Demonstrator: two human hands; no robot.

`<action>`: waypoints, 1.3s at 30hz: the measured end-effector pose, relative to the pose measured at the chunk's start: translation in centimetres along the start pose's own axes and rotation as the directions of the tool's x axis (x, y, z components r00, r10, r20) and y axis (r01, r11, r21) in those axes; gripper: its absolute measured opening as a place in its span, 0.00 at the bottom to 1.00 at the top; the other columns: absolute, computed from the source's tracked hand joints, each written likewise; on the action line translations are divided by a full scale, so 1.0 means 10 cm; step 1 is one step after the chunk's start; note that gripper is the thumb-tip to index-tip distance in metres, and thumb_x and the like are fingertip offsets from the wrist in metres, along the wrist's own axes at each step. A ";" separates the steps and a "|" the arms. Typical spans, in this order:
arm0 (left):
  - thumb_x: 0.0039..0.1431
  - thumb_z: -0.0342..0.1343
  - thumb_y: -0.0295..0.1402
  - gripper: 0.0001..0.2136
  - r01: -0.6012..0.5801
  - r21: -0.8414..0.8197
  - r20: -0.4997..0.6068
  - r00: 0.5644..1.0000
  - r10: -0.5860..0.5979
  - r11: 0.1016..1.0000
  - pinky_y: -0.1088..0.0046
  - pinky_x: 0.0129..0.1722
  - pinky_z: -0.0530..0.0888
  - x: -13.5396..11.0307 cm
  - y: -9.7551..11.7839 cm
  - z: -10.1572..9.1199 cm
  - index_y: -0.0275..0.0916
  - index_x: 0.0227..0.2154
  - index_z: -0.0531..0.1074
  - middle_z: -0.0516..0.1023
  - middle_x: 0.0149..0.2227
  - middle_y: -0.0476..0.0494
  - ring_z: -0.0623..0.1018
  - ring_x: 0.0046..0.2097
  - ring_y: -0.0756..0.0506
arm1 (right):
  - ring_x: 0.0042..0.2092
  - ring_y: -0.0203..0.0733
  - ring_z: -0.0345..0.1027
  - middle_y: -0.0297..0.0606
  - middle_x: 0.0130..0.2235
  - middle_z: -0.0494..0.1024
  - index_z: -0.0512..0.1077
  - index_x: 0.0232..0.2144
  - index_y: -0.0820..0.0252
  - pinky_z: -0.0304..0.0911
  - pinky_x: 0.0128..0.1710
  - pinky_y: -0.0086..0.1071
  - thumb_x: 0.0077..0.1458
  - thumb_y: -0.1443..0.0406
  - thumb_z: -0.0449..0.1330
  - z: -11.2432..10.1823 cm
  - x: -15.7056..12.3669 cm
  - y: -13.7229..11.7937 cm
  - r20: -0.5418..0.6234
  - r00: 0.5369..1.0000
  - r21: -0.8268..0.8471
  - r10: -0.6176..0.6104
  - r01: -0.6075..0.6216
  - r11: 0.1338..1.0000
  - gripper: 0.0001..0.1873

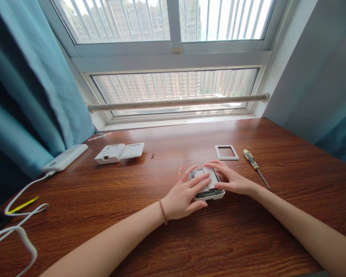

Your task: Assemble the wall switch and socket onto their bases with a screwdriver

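A white wall switch [210, 176] with two wide rocker plates sits on a white box base on the table, its dark inner edge exposed. My left hand [182, 194] lies across its left side, fingers stretched out and spread over the rockers, thumb by the near edge. From the right, my right hand [229, 177] grips the switch, its fingers at the far edge and its thumb on the right side. Beyond it lies a square white frame [235, 157]. A screwdriver [250, 159] with a pale and dark handle rests to the right.
On the wooden table [109, 215], a white box with an open lid [109, 153] stands at the back left, near two small screws [152, 156]. A white power strip [66, 157] and white cable [23, 192] lie left, beside a yellow strip [24, 204]. A window is behind.
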State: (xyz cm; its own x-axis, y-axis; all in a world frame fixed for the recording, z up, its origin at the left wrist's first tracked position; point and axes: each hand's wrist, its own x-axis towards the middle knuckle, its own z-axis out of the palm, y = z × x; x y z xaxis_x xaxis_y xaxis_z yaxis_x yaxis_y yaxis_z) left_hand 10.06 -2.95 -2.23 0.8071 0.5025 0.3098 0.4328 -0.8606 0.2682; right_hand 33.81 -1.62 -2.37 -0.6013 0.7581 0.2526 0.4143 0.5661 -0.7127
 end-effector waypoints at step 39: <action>0.58 0.48 0.41 0.22 0.035 0.021 -0.028 0.999 -0.035 0.999 0.43 0.56 0.36 0.00 0.01 0.05 0.51 0.56 0.57 0.63 0.57 0.46 0.49 0.61 0.35 | 0.52 0.46 0.62 0.44 0.50 0.69 0.65 0.49 0.58 0.58 0.53 0.45 0.53 0.61 0.56 -0.02 0.02 0.34 -0.336 0.927 0.108 0.165 -0.136 0.985 0.20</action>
State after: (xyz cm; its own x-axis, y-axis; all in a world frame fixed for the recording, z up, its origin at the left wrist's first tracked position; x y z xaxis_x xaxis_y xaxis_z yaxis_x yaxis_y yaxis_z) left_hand 10.26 -3.04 -2.65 0.7798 0.5343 0.3261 0.4696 -0.8439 0.2597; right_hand 35.28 0.49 -4.62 -0.2597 0.9051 0.3366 0.4158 0.4194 -0.8070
